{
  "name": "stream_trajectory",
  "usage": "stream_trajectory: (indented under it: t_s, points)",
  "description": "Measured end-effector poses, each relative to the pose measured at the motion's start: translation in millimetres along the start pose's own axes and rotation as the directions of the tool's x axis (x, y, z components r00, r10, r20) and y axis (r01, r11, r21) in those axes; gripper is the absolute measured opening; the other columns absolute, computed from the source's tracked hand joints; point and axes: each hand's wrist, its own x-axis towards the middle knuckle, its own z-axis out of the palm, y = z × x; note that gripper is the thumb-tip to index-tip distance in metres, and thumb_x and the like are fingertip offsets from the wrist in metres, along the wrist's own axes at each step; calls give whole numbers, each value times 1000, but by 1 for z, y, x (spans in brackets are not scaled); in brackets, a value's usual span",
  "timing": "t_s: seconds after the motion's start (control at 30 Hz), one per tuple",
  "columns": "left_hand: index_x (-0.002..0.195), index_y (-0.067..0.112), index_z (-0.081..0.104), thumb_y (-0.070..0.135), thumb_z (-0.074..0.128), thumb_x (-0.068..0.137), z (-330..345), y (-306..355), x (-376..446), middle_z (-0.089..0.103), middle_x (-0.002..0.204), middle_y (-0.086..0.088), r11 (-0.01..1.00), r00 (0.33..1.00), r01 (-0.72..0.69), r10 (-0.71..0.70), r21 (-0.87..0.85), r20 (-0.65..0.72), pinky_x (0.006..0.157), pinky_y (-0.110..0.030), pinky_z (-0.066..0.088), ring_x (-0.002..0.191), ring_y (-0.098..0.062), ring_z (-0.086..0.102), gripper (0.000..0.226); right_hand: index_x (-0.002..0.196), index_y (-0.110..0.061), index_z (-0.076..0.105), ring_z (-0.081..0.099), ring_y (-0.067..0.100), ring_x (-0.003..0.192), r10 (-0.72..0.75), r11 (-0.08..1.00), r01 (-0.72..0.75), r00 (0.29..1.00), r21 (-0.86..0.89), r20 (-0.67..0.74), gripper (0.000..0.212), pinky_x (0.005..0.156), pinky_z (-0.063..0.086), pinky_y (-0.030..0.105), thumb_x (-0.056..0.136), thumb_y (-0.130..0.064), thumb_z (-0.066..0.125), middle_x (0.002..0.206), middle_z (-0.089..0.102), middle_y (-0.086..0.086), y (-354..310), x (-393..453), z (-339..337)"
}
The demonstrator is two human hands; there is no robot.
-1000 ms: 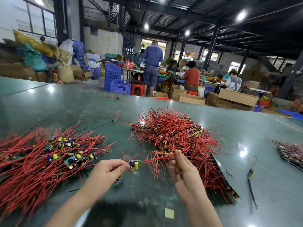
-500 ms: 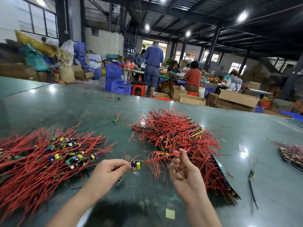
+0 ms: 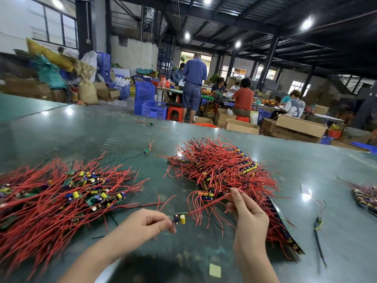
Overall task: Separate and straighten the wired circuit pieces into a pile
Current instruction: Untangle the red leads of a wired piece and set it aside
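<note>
Fingers of the left hand (image 3: pixel 142 225) pinched a small circuit piece (image 3: pixel 180 218) just above the green bench (image 3: pixel 326 164), its yellow capacitor facing the camera. From that board a red wire (image 3: pixel 208 205) ran up and to the right, stretched taut into the right hand (image 3: pixel 247 216), whose thumb and fingers held a closed grip on it near its far end. Both hands hung over the bare strip between two heaps. To the left lay the sorted pile (image 3: pixel 55 199), boards gathered in the middle and red leads fanned outward. To the right sat the tangled heap (image 3: pixel 222 170), its loops of wire crowding directly behind and beneath the right hand, with a few arched strands close under the stretched wire. A lone stray board (image 3: pixel 146 150) with a black lead lay farther back between the heaps, and another (image 3: pixel 151 123) near the far edge. A yellow paper square (image 3: pixel 215 270) lay near the front, a loose black-wired piece (image 3: pixel 318 223) on the right, and a further bundle (image 3: pixel 365 195) at the right edge. Beyond the bench, workers (image 3: pixel 242 99) sat among blue crates (image 3: pixel 154 109) and cardboard boxes (image 3: pixel 299 125).
</note>
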Motion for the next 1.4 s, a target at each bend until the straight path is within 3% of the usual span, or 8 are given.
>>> stream_trajectory:
  t_s: [0.23, 0.5, 0.63, 0.8, 0.9, 1.03, 1.2, 1.4]
  points:
    - [118, 19, 54, 3, 53, 79, 13, 6, -1, 72, 90, 2, 975, 995, 62, -45, -214, 87, 74, -19, 48, 76, -12, 65, 42, 70, -13, 77, 55, 4, 48, 115, 989, -126, 984, 79, 134, 10, 48, 48, 12, 66, -19, 71, 63, 68, 3, -7, 2, 0]
    - [76, 29, 74, 39, 71, 66, 27, 2, 1, 65, 65, 6, 983, 999, -27, 18, -182, -47, 60, -14, 39, 60, 0, 50, 14, 77, -13, 76, 57, 4, 51, 161, 970, -195, 963, 144, 217, 13, 51, 50, 12, 70, -18, 67, 67, 68, 5, -5, -1, 4]
    - [78, 10, 76, 10, 79, 61, 27, 4, 4, 69, 72, -10, 713, 991, 38, -116, -701, -64, 50, -14, 45, 57, -8, 57, 17, 107, -22, 64, 60, 6, 61, 113, 982, -147, 961, 118, 251, 23, 61, 51, 22, 89, -32, 52, 86, 73, 0, -2, 1, 5]
    - [79, 6, 71, 10, 61, 71, 13, 6, 7, 73, 86, -16, 394, 942, -75, -273, -916, -195, 58, -22, 58, 65, -14, 70, 14, 92, -11, 69, 57, 10, 57, 160, 975, -199, 940, 102, 302, 21, 54, 49, 19, 94, -11, 49, 71, 65, 3, 4, -2, 6]
    - [81, 1, 65, 4, 56, 76, 9, 4, 10, 72, 83, -18, 315, 916, -145, -315, -938, -248, 66, -24, 58, 72, -18, 72, 11, 80, -16, 72, 63, 9, 71, -149, 970, 196, 948, -146, 281, 27, 65, 50, 15, 93, -5, 50, 75, 70, -1, 8, -6, 4]
    - [83, 5, 57, 3, 57, 77, 14, 1, 12, 73, 79, -15, 359, 880, -211, -334, -909, -336, 71, -26, 57, 72, -18, 72, 6, 76, -21, 69, 60, 9, 76, -519, 614, 704, 700, -356, 491, 24, 70, 45, 22, 86, -24, 47, 74, 65, -11, 15, -14, 1]
    - [71, 16, 61, 15, 64, 68, 20, 1, 11, 69, 78, -4, 427, 883, -199, -312, -882, -350, 76, -30, 45, 78, -15, 64, 4, 77, -23, 69, 57, -3, 60, -174, 608, 671, 634, -423, 754, 29, 61, 45, 20, 90, -37, 48, 71, 68, -7, 43, -36, 15]
    - [57, 18, 66, 11, 65, 68, 36, 7, 7, 67, 71, -4, 458, 925, -150, -249, -876, -288, 65, -30, 39, 62, -10, 63, 13, 108, -23, 61, 52, 7, 49, 11, 960, 133, 861, -247, 508, 21, 50, 42, 19, 92, -12, 54, 73, 69, -3, 49, -44, 30]
